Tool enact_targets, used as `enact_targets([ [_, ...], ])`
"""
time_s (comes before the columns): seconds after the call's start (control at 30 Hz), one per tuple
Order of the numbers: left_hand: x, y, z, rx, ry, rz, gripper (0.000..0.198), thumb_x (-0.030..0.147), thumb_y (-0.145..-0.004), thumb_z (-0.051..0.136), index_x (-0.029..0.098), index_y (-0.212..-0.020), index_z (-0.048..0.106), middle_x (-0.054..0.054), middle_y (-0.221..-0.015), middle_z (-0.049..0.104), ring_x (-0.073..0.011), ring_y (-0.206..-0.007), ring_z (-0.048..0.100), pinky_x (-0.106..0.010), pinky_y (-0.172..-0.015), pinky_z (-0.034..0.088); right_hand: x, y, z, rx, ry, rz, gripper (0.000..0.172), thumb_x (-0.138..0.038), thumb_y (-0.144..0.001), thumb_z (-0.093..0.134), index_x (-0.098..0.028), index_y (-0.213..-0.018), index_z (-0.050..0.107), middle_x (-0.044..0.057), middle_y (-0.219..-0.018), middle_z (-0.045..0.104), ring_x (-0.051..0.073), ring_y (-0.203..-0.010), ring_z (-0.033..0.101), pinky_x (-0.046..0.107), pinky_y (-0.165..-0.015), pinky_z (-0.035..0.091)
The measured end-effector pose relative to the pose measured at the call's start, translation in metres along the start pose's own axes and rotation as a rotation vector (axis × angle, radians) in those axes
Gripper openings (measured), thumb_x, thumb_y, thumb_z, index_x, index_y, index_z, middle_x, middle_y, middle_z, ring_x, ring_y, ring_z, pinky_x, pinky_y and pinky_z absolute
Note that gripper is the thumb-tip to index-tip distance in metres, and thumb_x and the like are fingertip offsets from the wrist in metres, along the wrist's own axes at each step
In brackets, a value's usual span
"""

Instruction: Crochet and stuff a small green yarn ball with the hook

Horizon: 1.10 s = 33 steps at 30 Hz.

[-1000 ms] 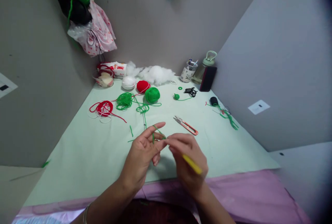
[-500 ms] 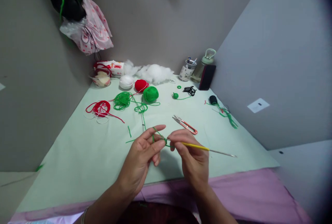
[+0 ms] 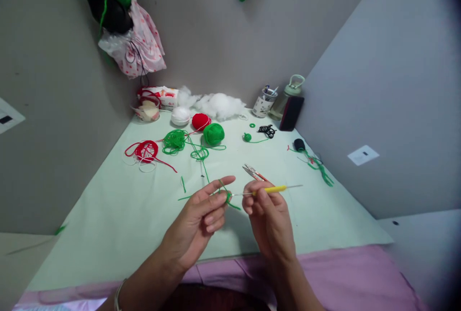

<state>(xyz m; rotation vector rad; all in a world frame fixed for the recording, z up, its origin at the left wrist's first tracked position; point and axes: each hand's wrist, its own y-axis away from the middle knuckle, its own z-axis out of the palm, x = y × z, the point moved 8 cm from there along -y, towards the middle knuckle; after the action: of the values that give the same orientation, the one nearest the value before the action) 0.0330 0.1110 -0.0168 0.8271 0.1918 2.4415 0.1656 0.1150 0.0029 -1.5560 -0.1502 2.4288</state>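
My left hand (image 3: 201,217) pinches a small loop of green yarn (image 3: 229,197) between thumb and fingers. The strand runs over the raised index finger and back to the tangled green yarn on the table. In my right hand (image 3: 270,217) is a crochet hook (image 3: 275,189) with a yellow handle, gripped between thumb and fingers. Its thin metal tip points left and reaches the green loop; whether it passes through cannot be made out. Thread snips (image 3: 253,173) with orange handles lie just behind the right hand, partly covered by it.
Behind the hands lie a green yarn ball (image 3: 213,134), a red ball (image 3: 201,121), a white ball (image 3: 180,115) and loose red yarn (image 3: 146,151). White stuffing (image 3: 223,105), a pen cup (image 3: 264,103), a bottle (image 3: 288,95) and a phone (image 3: 292,113) stand along the back.
My right hand has turned and drawn slightly back to the right, so the hook lies nearly level and its metal tip shows between the hands. The whole view has shifted a little.
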Motion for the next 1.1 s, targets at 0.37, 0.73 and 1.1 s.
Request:
enact_targets([
  [0.37, 0.026, -0.018, -0.003, -0.017, -0.484, 0.189, 0.05, 0.036, -0.081, 0.083, 0.018, -0.125, 0.069, 0.004, -0.077, 0.056, -0.0039, -0.053, 0.042, -0.017, -0.047, 0.036, -0.004, -0.011, 0.015, -0.128, 0.35, -0.196, 0.016, -0.026, -0.098, 0.067, -0.03, -0.099, 0.082, 0.003, -0.089, 0.074, 0.014, -0.079, 0.066, 0.023, -0.064, 0.053],
  [0.73, 0.023, -0.049, -0.004, -0.088, -0.58, 0.054, 0.061, 0.029, -0.078, 0.077, 0.013, -0.134, 0.059, -0.001, -0.083, 0.063, -0.0061, -0.053, 0.042, -0.018, -0.043, 0.035, 0.013, -0.029, -0.001, -0.1, 0.324, -0.13, 0.015, -0.025, -0.097, 0.069, -0.03, -0.1, 0.082, 0.004, -0.09, 0.072, 0.012, -0.07, 0.066, 0.02, -0.056, 0.054],
  [1.1, 0.015, -0.048, -0.002, -0.155, -0.449, -0.004, 0.06, 0.037, -0.079, 0.082, 0.013, -0.129, 0.06, -0.004, -0.086, 0.065, -0.0107, -0.068, 0.057, -0.018, -0.046, 0.036, 0.021, -0.025, -0.007, -0.11, 0.251, -0.023, 0.012, -0.028, -0.095, 0.072, -0.03, -0.098, 0.083, 0.004, -0.087, 0.071, 0.011, -0.065, 0.064, 0.02, -0.054, 0.053],
])
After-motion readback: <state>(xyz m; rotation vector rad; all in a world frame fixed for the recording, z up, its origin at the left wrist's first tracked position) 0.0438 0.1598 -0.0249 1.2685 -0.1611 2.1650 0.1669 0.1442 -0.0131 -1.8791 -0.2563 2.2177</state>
